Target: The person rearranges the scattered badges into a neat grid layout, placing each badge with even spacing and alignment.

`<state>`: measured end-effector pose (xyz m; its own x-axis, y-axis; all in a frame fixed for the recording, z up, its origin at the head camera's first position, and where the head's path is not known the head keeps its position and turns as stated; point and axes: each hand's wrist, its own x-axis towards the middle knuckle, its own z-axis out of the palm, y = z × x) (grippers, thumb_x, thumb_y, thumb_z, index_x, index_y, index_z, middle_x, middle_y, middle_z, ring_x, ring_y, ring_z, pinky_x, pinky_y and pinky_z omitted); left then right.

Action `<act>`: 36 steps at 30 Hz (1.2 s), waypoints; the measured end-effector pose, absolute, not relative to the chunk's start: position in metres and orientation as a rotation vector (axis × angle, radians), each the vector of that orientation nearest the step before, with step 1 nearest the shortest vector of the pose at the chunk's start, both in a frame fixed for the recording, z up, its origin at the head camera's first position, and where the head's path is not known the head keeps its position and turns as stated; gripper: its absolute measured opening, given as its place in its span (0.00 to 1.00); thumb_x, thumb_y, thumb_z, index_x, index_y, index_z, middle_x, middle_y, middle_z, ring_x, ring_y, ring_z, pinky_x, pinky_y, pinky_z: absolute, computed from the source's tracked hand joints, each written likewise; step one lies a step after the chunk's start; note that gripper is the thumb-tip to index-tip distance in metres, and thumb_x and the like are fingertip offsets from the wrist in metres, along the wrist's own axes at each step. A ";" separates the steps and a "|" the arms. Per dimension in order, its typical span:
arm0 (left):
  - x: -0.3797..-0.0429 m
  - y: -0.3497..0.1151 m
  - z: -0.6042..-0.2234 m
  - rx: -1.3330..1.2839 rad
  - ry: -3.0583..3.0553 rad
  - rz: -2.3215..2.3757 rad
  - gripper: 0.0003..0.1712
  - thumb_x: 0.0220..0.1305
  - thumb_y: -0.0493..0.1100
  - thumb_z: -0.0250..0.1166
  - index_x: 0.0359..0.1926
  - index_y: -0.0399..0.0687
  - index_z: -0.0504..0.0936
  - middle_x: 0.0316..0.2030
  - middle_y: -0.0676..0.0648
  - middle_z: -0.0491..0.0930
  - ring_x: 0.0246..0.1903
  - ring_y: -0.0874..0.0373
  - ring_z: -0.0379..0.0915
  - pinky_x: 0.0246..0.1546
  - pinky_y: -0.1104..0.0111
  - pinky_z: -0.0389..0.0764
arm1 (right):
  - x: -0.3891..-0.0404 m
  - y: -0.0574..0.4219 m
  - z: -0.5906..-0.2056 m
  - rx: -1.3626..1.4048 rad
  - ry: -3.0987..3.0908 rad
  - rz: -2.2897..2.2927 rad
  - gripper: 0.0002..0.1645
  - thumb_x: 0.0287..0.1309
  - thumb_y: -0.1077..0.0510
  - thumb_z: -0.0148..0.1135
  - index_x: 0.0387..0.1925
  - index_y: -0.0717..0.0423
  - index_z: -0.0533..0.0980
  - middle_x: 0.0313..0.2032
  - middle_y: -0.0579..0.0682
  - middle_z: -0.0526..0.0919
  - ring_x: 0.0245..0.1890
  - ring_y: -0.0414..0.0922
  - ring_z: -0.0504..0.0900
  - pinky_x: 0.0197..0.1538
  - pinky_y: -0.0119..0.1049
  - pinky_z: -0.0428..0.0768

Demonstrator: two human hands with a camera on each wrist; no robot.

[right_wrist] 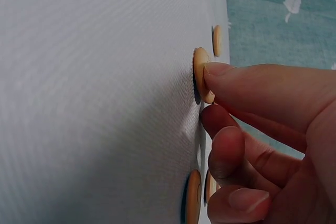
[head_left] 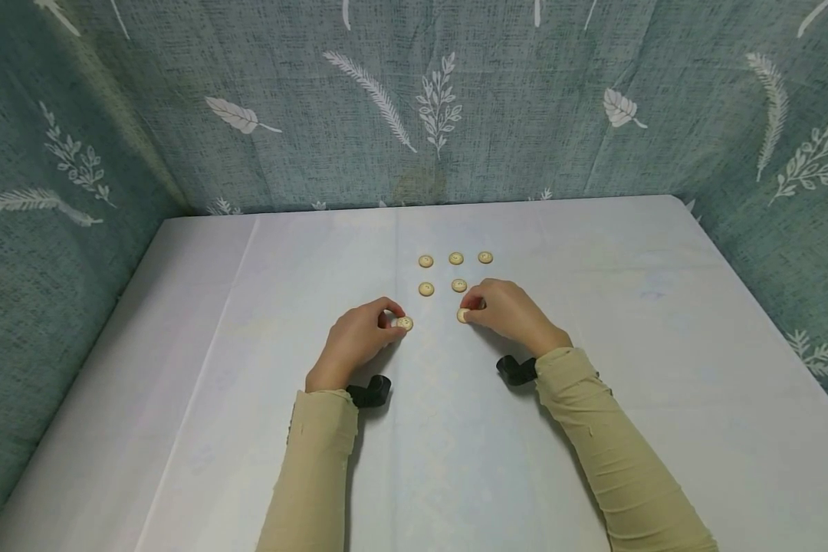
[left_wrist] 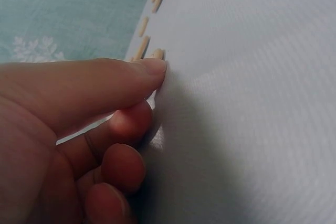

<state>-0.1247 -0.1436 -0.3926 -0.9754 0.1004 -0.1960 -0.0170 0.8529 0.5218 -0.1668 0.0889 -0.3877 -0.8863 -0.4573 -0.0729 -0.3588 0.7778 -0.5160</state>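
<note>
My left hand pinches a round pale wooden button at its edge between thumb and fingers, close over the white cloth. In the left wrist view the thumb covers most of that button. To the right, my right hand grips another wooden button by its right side. The right wrist view shows the thumb on the face of this button, whose lower edge is near the cloth. Beyond the hands lie two rows of like buttons, among them a front-left one and a front-right one.
The back row holds three buttons, with one in the middle. All lie on a white cloth-covered table. Green leaf-patterned fabric hangs behind and at both sides. A black wrist camera sits by the left cuff, another by the right.
</note>
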 end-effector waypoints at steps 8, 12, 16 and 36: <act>-0.124 -0.145 -0.393 0.080 2.820 0.812 0.13 0.54 0.51 0.64 0.41 0.58 0.76 0.25 0.52 0.71 0.24 0.57 0.65 0.25 0.66 0.64 | -0.166 0.089 -0.387 -0.641 2.772 -0.762 0.09 0.48 0.54 0.65 0.33 0.53 0.80 0.28 0.45 0.77 0.31 0.43 0.73 0.38 0.38 0.70; -0.123 -0.145 -0.394 0.094 2.831 0.823 0.13 0.54 0.51 0.63 0.41 0.58 0.76 0.24 0.52 0.70 0.23 0.58 0.65 0.25 0.66 0.64 | -0.165 0.089 -0.387 -0.640 2.768 -0.765 0.10 0.49 0.54 0.65 0.34 0.53 0.80 0.29 0.45 0.78 0.32 0.43 0.73 0.39 0.38 0.70; -0.124 -0.145 -0.395 0.095 2.833 0.828 0.12 0.54 0.51 0.63 0.41 0.58 0.76 0.24 0.52 0.71 0.23 0.58 0.65 0.25 0.66 0.64 | -0.165 0.090 -0.387 -0.639 2.759 -0.757 0.11 0.50 0.53 0.64 0.35 0.53 0.79 0.30 0.45 0.77 0.32 0.43 0.73 0.39 0.38 0.70; -0.123 -0.143 -0.394 0.091 2.840 0.812 0.12 0.54 0.51 0.63 0.40 0.57 0.76 0.25 0.52 0.70 0.24 0.57 0.65 0.25 0.66 0.64 | -0.166 0.092 -0.387 -0.658 2.734 -0.756 0.11 0.48 0.54 0.65 0.36 0.52 0.79 0.31 0.45 0.77 0.33 0.42 0.73 0.39 0.37 0.70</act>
